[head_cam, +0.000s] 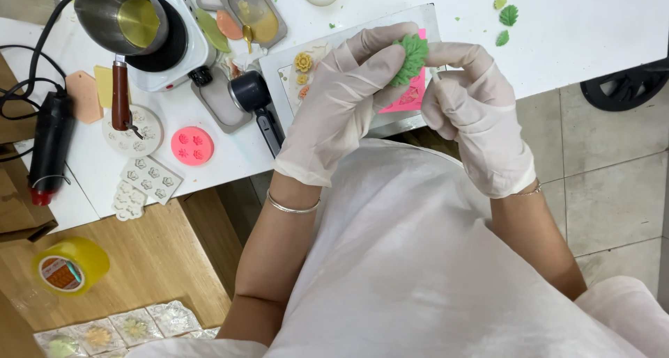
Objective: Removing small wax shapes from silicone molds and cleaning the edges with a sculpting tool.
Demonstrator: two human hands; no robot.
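Head view: both gloved hands, left hand and right hand, pinch a green leaf mould with their fingers above the table. Judged step: flexing it; releasing the casting needs gentle bending.

Leaf piece: green, veined; gloves: white; round mould: pink; tape roll: yellow; table: white

I read this as a small craft workshop: upper left, a hotplate heats a melting pot (silicone flower moulds lie nearby).
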